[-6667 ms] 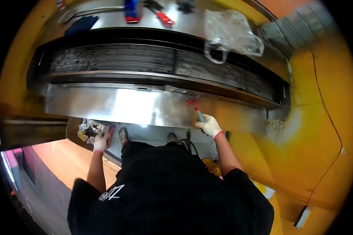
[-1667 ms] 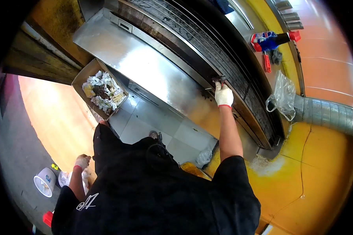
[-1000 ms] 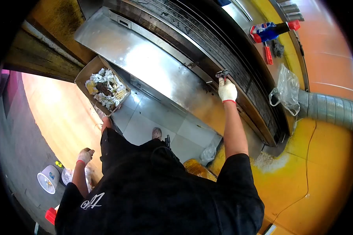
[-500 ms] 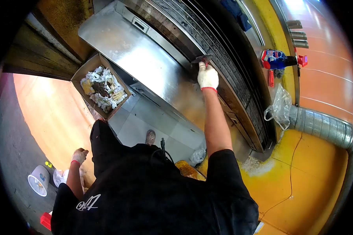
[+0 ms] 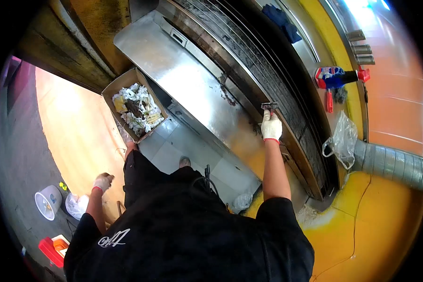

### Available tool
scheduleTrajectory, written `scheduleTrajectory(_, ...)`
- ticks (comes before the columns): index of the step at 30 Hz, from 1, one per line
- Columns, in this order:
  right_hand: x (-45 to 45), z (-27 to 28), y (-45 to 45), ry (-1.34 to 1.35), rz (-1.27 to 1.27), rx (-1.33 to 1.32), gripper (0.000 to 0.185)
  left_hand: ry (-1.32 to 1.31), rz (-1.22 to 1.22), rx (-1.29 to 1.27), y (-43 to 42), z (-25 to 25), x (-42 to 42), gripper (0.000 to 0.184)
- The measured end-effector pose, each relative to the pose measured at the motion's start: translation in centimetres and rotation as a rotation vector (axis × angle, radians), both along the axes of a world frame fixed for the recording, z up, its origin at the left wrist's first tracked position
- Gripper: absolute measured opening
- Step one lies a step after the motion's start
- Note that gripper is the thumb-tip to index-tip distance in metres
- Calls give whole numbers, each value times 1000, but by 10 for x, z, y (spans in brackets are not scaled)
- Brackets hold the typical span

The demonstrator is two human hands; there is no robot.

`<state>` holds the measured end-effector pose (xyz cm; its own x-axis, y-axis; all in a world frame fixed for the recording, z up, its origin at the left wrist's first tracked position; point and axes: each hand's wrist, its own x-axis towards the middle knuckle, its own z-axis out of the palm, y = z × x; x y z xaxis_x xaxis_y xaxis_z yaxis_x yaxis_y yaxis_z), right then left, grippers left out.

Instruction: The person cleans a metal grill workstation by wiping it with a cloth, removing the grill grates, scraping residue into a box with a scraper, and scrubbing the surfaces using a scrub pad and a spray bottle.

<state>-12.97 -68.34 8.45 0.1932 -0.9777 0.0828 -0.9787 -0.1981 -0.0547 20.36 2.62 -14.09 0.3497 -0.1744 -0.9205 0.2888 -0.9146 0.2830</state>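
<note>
Scraper lengthwise forward, head foremost

Can read no word, brand or number for certain. Make out white, looping lettering on the black shirt, on the wearer's left side, too stylised and tilted to spell out. See a red, white and blue label around the blue bottle, on the steel tabletop behind the grill, near the yellow far edge, with print too small to decipher. Notice a small blue mark on the white bucket on the grey floor, likewise unreadable.
</note>
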Motion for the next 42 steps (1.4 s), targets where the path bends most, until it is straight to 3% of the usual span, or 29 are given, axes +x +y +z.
scheduleTrajectory(2,15,0,-13,19,3,40,56,43,-133,84,-11,19,-17,38)
scheduleTrajectory(3,31,0,-14,36,40,48,56,69,-64,56,-6,8,-23,28)
scheduleTrajectory(9,166,-8,0,-11,138,39,58,79,97,14,1,18,-9,37)
scheduleTrajectory(11,213,-13,6,-33,107,54,57,83,173,-12,11,15,9,29)
scheduleTrajectory(16,338,-5,15,-32,124,111,57,138,263,-32,39,9,74,30)
scheduleTrajectory(18,401,-2,22,-90,149,157,59,57,201,-8,47,13,107,37)
scheduleTrajectory(22,520,0,36,-132,105,255,62,-53,311,-76,57,32,164,37)
scheduleTrajectory(26,584,4,51,-106,82,257,64,-121,310,-98,76,42,193,35)
scheduleTrajectory(28,577,13,69,-75,223,278,64,-113,337,-98,78,46,198,36)
scheduleTrajectory(32,524,13,102,27,475,398,55,-65,152,-83,63,45,209,39)
scheduleTrajectory(34,486,24,113,220,493,528,50,-77,38,-79,41,45,214,41)
scheduleTrajectory(36,434,40,128,199,459,556,50,-125,-134,-53,6,58,225,44)
scheduleTrajectory(42,244,28,131,199,353,697,51,-153,-149,-229,-94,78,226,37)
